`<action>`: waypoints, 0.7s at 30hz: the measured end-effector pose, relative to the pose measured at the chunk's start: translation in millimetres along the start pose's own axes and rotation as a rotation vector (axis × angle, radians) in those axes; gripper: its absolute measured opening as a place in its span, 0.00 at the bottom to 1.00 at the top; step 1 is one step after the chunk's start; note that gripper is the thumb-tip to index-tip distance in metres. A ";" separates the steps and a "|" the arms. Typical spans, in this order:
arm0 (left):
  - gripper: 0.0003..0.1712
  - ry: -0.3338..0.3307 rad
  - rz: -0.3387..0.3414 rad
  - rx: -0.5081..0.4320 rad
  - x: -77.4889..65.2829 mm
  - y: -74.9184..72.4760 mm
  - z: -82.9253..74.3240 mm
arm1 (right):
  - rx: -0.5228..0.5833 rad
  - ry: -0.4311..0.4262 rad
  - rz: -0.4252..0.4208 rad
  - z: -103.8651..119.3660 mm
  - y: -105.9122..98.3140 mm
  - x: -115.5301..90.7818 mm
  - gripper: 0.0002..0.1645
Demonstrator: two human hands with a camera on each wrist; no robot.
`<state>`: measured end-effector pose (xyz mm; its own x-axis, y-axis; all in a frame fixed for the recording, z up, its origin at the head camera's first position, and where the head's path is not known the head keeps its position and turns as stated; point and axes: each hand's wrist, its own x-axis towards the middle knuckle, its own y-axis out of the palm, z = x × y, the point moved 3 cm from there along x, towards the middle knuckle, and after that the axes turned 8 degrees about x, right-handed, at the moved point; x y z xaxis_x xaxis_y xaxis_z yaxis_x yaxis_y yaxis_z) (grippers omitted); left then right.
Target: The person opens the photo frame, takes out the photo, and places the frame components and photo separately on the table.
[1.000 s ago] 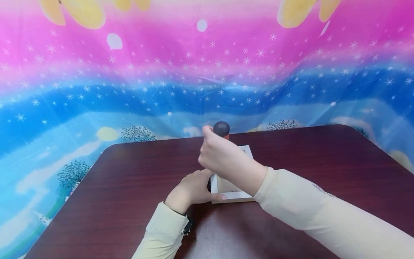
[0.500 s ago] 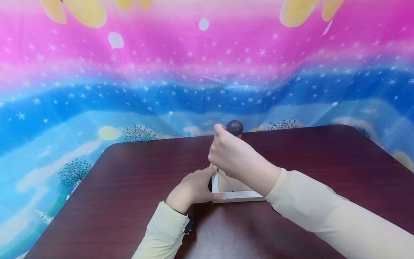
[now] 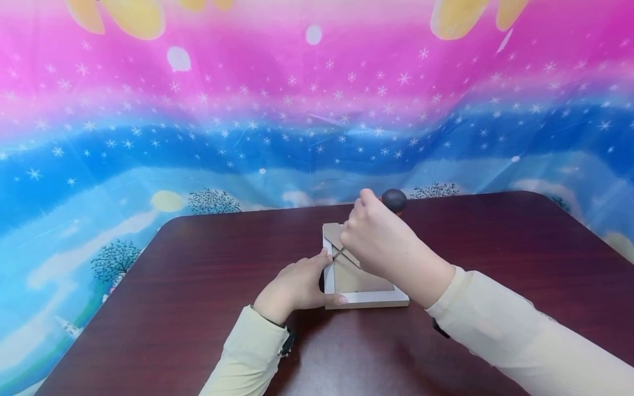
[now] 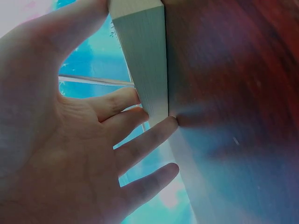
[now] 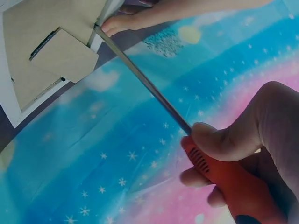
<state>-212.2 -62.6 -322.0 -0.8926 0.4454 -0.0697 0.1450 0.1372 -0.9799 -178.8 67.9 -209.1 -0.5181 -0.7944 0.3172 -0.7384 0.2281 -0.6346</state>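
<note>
A small picture frame point(image 3: 373, 297) lies back side up on the table, with white edges, a brown backing board point(image 3: 364, 280) and a brown stand flap point(image 5: 65, 55). My right hand point(image 3: 383, 236) grips a screwdriver point(image 5: 145, 83) by its orange and black handle. The shaft slants down to the left, its tip at the frame's left inner edge, beside my left fingertips. My left hand point(image 3: 297, 283) steadies the frame's near left corner. Its thumb rests on the near edge; the other fingers, spread and fairly straight in the left wrist view, touch the side.
The dark reddish-brown table point(image 3: 223, 258) reaches back to a pink and blue backdrop cloth point(image 3: 317, 110) with snowflakes and trees. A dark strap point(image 3: 287, 342) shows at the left cuff.
My right hand has swung to the right, tilting the screwdriver handle that way. More of the frame's back and the shaft now show. My left hand stays at the corner.
</note>
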 end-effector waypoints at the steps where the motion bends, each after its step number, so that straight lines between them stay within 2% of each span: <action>1: 0.49 0.001 0.002 0.003 -0.2 0.3 -0.3 | 0.037 0.018 0.013 -1.8 1.0 -1.8 0.07; 7: 0.50 -0.026 0.015 0.012 -2.5 3.2 1.2 | 0.213 0.111 0.089 -15.0 9.9 -11.3 0.08; 15: 0.51 -0.011 -0.001 0.004 -1.9 1.3 0.4 | 0.376 0.226 0.053 -33.8 29.8 -34.0 0.11; 21: 0.52 -0.007 0.008 0.009 0.4 2.5 0.3 | 0.479 0.344 0.055 -40.7 48.9 -54.4 0.05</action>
<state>-212.3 -62.4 -324.5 -0.8944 0.4403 -0.0786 0.1482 0.1260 -0.9809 -204.3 145.2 -228.7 -0.7195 -0.5418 0.4345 -0.4706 -0.0798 -0.8787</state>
